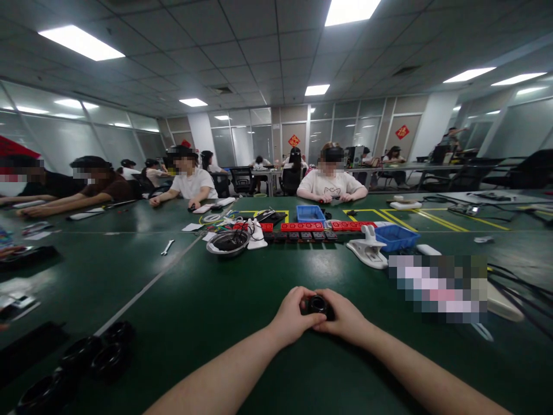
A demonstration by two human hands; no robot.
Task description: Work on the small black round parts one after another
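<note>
A small black ring-shaped part (318, 304) sits between my two hands, low over the green table (242, 294). My left hand (295, 314) curls round its left side, thumb at the front and fingers behind. From the right, my right hand (341, 314) closes on the same part, its fingertips meeting those of the left. Whether the part rests on the tabletop is hidden by my fingers.
Black rings (108, 360) lie at the lower left. Ahead are a metal bowl (227, 244), red blocks (307, 226), a white clamp (368, 248) and a blue tray (395, 237). A wrench (167, 248) lies left. People sit across the table.
</note>
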